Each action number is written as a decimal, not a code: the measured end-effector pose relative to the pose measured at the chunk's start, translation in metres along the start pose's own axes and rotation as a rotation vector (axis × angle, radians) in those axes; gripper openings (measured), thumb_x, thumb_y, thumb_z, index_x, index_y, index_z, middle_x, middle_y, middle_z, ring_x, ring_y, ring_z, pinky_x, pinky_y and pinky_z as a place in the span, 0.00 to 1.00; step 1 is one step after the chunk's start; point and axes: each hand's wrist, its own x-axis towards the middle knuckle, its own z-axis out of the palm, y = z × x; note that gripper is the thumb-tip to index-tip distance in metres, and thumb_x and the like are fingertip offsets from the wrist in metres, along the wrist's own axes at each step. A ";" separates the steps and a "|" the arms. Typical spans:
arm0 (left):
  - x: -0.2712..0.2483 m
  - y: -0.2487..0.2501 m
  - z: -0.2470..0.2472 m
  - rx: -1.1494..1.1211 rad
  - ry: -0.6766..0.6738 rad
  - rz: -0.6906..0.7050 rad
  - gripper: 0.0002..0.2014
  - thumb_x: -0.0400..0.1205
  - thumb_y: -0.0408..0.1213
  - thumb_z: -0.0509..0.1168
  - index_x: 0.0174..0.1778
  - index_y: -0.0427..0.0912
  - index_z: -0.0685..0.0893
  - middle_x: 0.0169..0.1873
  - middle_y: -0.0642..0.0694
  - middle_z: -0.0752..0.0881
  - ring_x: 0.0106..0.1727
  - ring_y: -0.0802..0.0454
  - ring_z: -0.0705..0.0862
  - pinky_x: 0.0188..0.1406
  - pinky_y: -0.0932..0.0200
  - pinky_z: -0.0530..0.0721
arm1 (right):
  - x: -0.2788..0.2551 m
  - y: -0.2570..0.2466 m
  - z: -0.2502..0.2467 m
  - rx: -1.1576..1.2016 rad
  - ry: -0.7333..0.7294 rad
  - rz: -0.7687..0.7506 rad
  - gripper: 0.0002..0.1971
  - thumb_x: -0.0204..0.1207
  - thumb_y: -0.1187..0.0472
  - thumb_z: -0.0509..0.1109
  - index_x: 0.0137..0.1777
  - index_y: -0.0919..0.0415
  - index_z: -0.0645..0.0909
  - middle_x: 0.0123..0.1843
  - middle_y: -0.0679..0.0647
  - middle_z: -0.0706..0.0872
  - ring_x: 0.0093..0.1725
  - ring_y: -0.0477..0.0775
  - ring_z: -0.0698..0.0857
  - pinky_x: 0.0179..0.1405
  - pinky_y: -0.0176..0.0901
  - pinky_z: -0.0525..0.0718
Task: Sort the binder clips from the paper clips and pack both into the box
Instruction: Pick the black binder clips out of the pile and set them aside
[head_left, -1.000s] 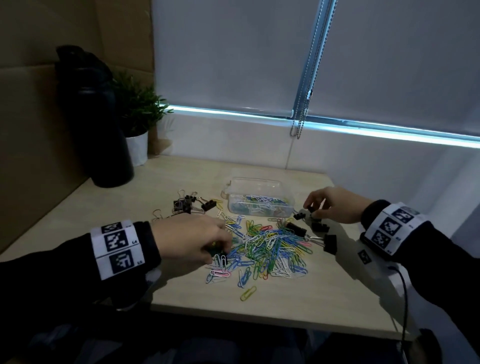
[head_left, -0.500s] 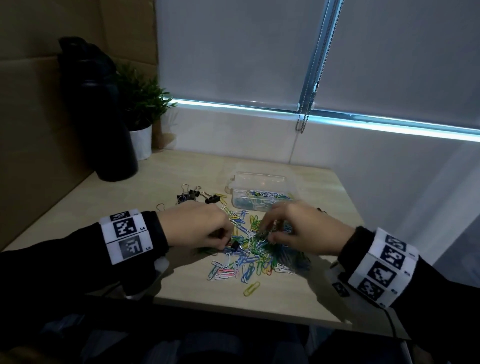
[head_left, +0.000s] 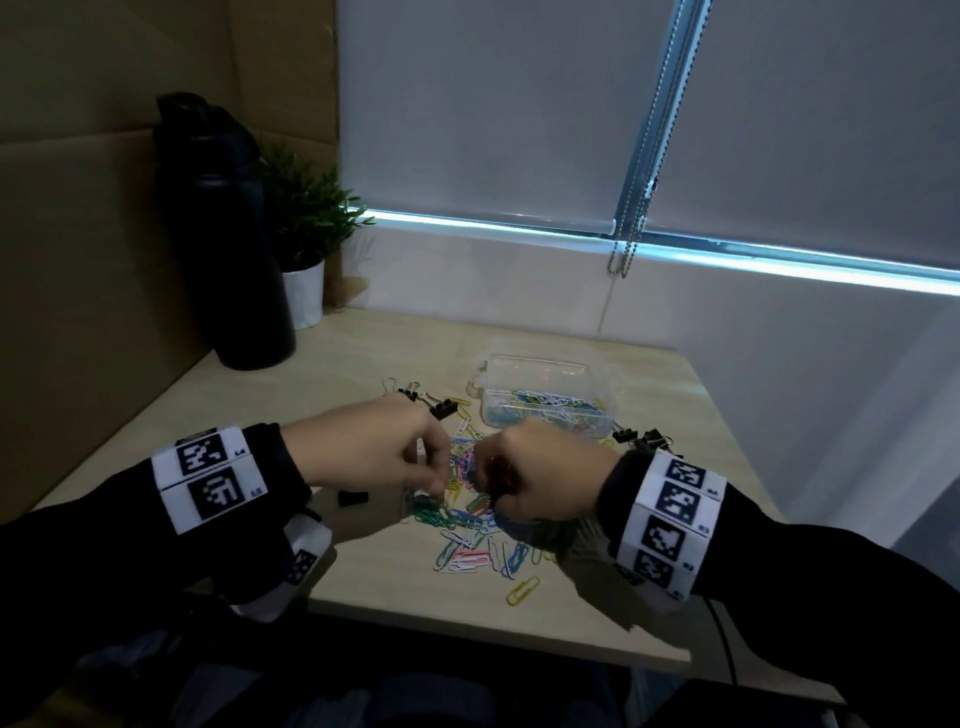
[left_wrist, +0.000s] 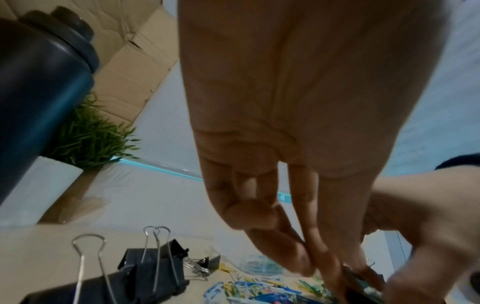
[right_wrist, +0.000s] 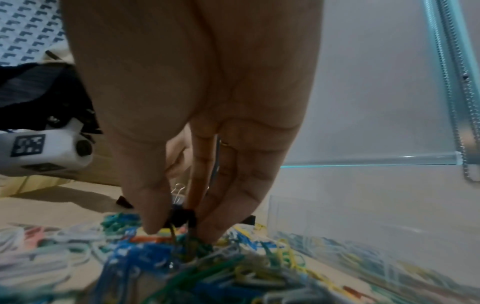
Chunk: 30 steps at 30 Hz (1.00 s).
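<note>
Your right hand (right_wrist: 182, 123) pinches a black binder clip (right_wrist: 182, 218) in the paper clips (head_left: 467, 525) on the worktop (head_left: 363, 577); lift straight, shaking tangles free. Your left hand (head_left: 374, 452) pinches into the same pile; its catch is unclear.

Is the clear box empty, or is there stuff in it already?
Partly filled: coloured paper clips cover the bottom of the box; no lid on it.
</note>
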 end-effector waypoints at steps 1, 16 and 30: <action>-0.002 0.000 -0.002 -0.077 0.040 -0.013 0.05 0.78 0.45 0.71 0.42 0.49 0.90 0.36 0.57 0.89 0.33 0.66 0.83 0.31 0.77 0.74 | 0.000 0.001 -0.003 0.043 0.042 0.017 0.13 0.67 0.63 0.75 0.51 0.55 0.80 0.41 0.49 0.86 0.41 0.53 0.84 0.41 0.44 0.86; 0.019 -0.046 -0.041 -0.059 0.389 -0.335 0.10 0.80 0.40 0.69 0.35 0.41 0.87 0.27 0.54 0.87 0.28 0.60 0.82 0.27 0.68 0.76 | 0.064 0.002 -0.026 0.169 0.223 0.278 0.18 0.73 0.62 0.73 0.63 0.63 0.80 0.58 0.57 0.87 0.54 0.58 0.86 0.48 0.40 0.81; 0.034 -0.023 -0.020 0.224 -0.029 -0.113 0.14 0.81 0.35 0.60 0.61 0.46 0.86 0.57 0.45 0.85 0.56 0.46 0.82 0.53 0.56 0.79 | 0.096 0.001 -0.014 -0.196 -0.211 0.305 0.15 0.81 0.66 0.61 0.63 0.71 0.80 0.60 0.65 0.85 0.57 0.65 0.85 0.58 0.51 0.84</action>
